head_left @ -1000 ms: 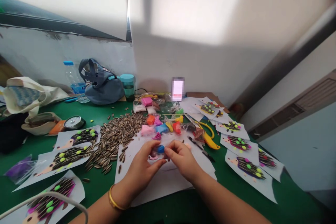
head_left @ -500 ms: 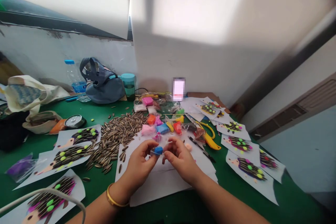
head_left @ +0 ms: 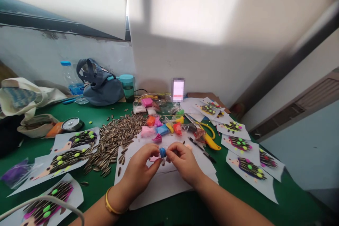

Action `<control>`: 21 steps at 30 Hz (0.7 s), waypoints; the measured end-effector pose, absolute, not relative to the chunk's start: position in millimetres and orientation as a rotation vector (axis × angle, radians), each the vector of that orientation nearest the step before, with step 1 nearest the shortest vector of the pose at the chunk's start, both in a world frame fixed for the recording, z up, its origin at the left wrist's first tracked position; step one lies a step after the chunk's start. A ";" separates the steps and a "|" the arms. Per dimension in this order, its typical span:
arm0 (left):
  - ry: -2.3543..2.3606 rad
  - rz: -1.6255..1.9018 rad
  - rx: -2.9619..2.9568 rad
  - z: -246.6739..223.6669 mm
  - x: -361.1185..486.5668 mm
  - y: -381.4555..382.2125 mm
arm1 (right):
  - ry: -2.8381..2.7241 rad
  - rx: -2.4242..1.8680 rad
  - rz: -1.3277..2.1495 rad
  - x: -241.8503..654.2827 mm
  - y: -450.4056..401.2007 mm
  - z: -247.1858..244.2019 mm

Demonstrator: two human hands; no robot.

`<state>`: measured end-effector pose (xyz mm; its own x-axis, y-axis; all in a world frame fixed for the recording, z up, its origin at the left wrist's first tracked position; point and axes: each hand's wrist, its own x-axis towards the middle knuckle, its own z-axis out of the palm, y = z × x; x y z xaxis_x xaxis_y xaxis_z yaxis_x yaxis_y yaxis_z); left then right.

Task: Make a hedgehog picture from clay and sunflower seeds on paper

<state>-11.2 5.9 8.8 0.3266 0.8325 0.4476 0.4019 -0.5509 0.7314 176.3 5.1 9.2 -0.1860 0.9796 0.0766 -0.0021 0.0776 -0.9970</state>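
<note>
A small lump of blue clay in clear plastic wrap (head_left: 162, 152) is held up between both hands over the white paper sheets (head_left: 156, 187). My left hand (head_left: 141, 166) is closed on its left side with thumb and fingers. From the right, the pinched fingers of my right hand (head_left: 184, 164) touch the wrapped clay at its edge. Part of a pink hedgehog-face shape or clay piece (head_left: 153, 159) shows on the paper below, too covered to make out. Just beyond the hands lie bagged clay lumps, among them blue (head_left: 162, 130), pink (head_left: 147, 132) and red (head_left: 177, 129).
A heap of striped sunflower seeds (head_left: 113, 141) spreads to the left. Hedgehog pictures (head_left: 250, 168) line the right side, and more (head_left: 62, 159) lie left. Yellow-handled scissors (head_left: 212, 142) and a black pen (head_left: 201, 149) rest right of the paper. A cup (head_left: 128, 90) stands behind.
My right hand has moved left and its fingers have closed onto the wrapped blue clay. The view has shifted slightly.
</note>
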 end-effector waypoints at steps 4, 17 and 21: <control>1.162 1.094 2.188 10.9 -14.2 5.8 | -1.611 -1.056 1.181 179.3 5.0 14.4; 1.177 1.164 1.549 10.3 -12.8 14.9 | -1.748 -1.272 0.620 203.5 22.2 12.9; 1.163 1.229 1.411 13.6 -13.0 18.3 | -1.692 -1.410 0.287 239.7 52.7 14.3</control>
